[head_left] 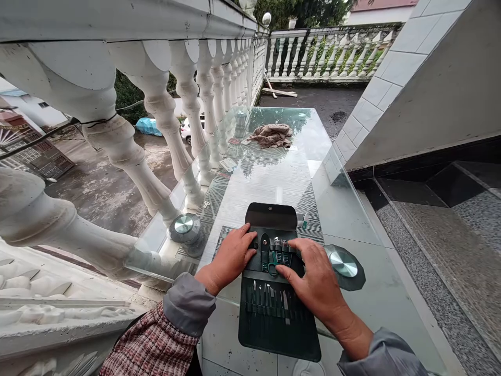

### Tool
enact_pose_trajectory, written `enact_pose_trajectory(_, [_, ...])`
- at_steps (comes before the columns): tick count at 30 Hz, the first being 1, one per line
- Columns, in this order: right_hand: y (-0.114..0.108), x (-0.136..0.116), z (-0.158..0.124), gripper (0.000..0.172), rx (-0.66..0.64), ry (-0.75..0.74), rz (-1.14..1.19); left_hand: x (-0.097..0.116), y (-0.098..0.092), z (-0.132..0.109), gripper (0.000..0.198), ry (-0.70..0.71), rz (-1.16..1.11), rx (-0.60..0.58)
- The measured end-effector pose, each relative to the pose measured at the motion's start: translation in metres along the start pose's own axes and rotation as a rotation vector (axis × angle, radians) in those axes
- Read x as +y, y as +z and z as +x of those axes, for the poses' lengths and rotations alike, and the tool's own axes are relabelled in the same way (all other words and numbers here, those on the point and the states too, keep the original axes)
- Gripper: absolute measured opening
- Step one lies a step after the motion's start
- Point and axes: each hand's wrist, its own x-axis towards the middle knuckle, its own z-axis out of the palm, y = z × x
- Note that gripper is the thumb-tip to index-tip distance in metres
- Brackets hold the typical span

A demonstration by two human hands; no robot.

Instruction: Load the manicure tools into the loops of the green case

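Note:
A dark green tool case lies unfolded on the glass table in front of me. Several small metal tools sit in its slots: nail clippers and green-handled scissors in the upper row, thin files and picks in the lower row. My left hand rests on the case's left edge with fingers curled inward, touching the upper row. My right hand lies over the right side, fingertips bent onto the clippers. Whether either hand grips a tool is hidden by the fingers.
A brown cloth lies at the table's far end. A white stone balustrade runs along the left. Round metal table fittings flank the case. A tiled wall and dark steps rise at right.

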Motion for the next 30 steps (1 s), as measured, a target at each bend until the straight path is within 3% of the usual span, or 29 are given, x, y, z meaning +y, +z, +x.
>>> enact_pose_trajectory(4, [0.003, 0.007, 0.009, 0.050, -0.113, -0.057, -0.013, 0.000, 0.001, 0.000, 0.040, -0.002, -0.001, 0.008])
enact_pose_trajectory(9, [0.012, 0.006, 0.011, 0.045, -0.231, -0.024, -0.018, -0.001, 0.002, 0.000, 0.039, 0.008, -0.005, 0.023])
enact_pose_trajectory(13, [0.004, 0.010, 0.016, 0.041, -0.181, 0.007, 0.067, -0.003, 0.003, -0.001, 0.039, 0.017, 0.000, 0.033])
enact_pose_trajectory(15, [-0.006, 0.020, 0.022, 0.041, -0.048, 0.131, 0.113, -0.004, 0.004, -0.001, 0.039, 0.022, 0.006, 0.037])
enact_pose_trajectory(18, [-0.020, 0.044, 0.033, 0.038, 0.134, 0.450, 0.162, -0.004, 0.003, -0.001, 0.039, 0.025, 0.018, 0.033])
enact_pose_trajectory(21, [-0.020, 0.067, 0.042, 0.034, 0.041, 0.596, 0.132, -0.002, 0.002, -0.001, 0.039, 0.025, 0.022, 0.034])
enact_pose_trajectory(23, [-0.013, 0.074, 0.047, 0.033, -0.032, 0.548, 0.025, -0.001, 0.001, 0.000, 0.039, 0.024, 0.020, 0.041])
enact_pose_trajectory(27, [0.004, 0.074, 0.054, 0.034, -0.103, 0.281, -0.245, -0.001, 0.001, -0.001, 0.040, 0.022, 0.015, 0.046])
enact_pose_trajectory(30, [0.011, 0.073, 0.053, 0.030, -0.153, 0.227, -0.374, -0.002, 0.000, -0.002, 0.041, 0.016, -0.012, 0.035])
